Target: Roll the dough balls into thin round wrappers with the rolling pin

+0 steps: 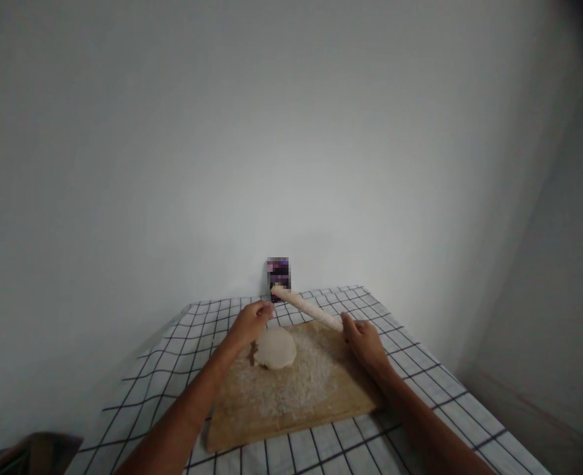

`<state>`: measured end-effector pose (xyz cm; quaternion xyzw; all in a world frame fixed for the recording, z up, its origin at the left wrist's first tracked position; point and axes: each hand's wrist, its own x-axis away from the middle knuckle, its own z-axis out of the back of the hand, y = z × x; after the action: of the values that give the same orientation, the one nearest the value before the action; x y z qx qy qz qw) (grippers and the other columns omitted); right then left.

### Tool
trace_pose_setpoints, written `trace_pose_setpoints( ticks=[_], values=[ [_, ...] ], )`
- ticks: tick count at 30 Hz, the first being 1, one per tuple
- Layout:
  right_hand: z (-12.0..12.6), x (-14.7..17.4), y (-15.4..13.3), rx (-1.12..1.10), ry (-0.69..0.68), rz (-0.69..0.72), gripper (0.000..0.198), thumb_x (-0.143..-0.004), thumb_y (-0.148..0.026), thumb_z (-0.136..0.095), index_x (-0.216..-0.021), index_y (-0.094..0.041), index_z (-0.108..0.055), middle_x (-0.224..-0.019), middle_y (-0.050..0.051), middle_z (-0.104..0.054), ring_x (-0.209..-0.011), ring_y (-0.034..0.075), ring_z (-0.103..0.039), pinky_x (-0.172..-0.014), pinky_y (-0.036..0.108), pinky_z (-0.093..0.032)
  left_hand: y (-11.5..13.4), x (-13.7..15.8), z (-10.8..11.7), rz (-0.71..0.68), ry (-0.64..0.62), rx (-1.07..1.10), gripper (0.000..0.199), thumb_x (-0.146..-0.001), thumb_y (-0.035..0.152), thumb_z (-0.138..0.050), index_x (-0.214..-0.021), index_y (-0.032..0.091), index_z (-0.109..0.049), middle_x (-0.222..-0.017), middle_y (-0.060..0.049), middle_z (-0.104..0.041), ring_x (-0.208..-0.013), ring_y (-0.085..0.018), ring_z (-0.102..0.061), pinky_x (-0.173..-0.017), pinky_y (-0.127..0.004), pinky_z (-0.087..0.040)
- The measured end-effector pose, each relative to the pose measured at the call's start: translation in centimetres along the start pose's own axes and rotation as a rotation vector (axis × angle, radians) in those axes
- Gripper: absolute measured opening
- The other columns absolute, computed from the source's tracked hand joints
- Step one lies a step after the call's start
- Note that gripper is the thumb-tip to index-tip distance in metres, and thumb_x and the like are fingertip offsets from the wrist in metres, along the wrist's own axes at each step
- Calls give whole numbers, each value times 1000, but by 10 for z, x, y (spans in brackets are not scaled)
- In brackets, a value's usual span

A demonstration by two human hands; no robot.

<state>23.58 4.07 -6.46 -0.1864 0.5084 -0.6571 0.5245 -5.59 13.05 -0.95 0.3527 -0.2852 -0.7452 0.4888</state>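
A pale rolling pin point(306, 307) is held up at a slant above the far edge of the wooden board point(291, 399). My right hand point(363, 336) is closed round its near right end, while its far left end points toward the wall. Just beyond the round, flattened dough point(276, 348) is my left hand point(252, 322), with its fingers curled together. It is apart from the rolling pin, and whatever may be in its fingers is hidden. The dough lies on the far left part of the board, its left edge uneven. White flour is spread over the wood.
A checked cloth point(173, 356) covers the table under the board. A phone-like rectangle with a blurred screen point(279, 272) leans on the white wall point(291, 145) at the back. At the lower left is a dark object point(37, 454), partly cut off.
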Motion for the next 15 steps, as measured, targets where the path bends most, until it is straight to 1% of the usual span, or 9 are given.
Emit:
trace_pose_setpoints(
  ticks=[2, 4, 6, 7, 8, 10, 12, 15],
  values=[
    [0, 0, 0, 7, -1, -2, 79, -89, -97, -31, -50, -29, -42, -49, 2, -44, -50, 18, -45, -54, 35, -29, -6, 8, -3, -40, -20, -172, 36, -102, 45, -55, -104, 19, -80, -106, -11, -85, -102, -28, -77, -95, -37, -57],
    [0, 1, 0, 14, -5, 1, 78, -90, -96, -33, -51, -29, -40, -49, 1, -42, -50, 17, -43, -53, 34, -27, -7, 20, -4, -83, -10, -381, 32, -103, 39, -56, -104, 20, -82, -113, -11, -84, -107, -27, -76, -98, -37, -55],
    [0, 1, -1, 19, -3, 10, 77, -91, -95, -34, -51, -29, -41, -49, 1, -42, -51, 17, -43, -53, 33, -27, -4, 30, -2, -83, -30, -519, 32, -104, 40, -57, -105, 22, -84, -116, -12, -83, -108, -27, -77, -98, -36, -55],
    [1, 2, -1, 21, -1, 14, 78, -91, -94, -35, -51, -29, -42, -49, 2, -43, -51, 17, -43, -53, 33, -28, -2, 34, 1, -69, -49, -547, 33, -104, 42, -59, -106, 22, -84, -116, -11, -83, -107, -27, -77, -96, -36, -55],
    [1, 2, -1, 23, 0, 16, 78, -92, -94, -35, -51, -28, -43, -49, 2, -44, -51, 17, -43, -53, 33, -28, -1, 36, 3, -52, -66, -547, 33, -103, 46, -61, -107, 24, -85, -116, -11, -83, -106, -28, -78, -94, -36, -56],
    [2, 3, -2, 26, -6, 20, 78, -92, -94, -36, -51, -28, -43, -49, 2, -44, -52, 17, -43, -52, 33, -29, -2, 37, 9, -31, -95, -477, 34, -99, 49, -66, -111, 24, -85, -117, -11, -84, -106, -28, -79, -92, -36, -57],
    [3, 5, -4, 39, -23, 25, 78, -92, -95, -35, -51, -29, -42, -49, 2, -43, -52, 17, -43, -52, 33, -29, -7, 35, 13, -23, -112, -344, 35, -95, 48, -68, -113, 22, -85, -116, -11, -86, -105, -29, -79, -92, -36, -59],
    [5, 6, -8, 72, -68, 12, 79, -89, -98, -33, -51, -30, -38, -49, 2, -42, -51, 16, -40, -52, 33, -27, -16, 33, 14, -21, -128, -126, 35, -90, 43, -69, -110, 19, -85, -110, -12, -87, -103, -29, -80, -91, -38, -61]
  ],
)
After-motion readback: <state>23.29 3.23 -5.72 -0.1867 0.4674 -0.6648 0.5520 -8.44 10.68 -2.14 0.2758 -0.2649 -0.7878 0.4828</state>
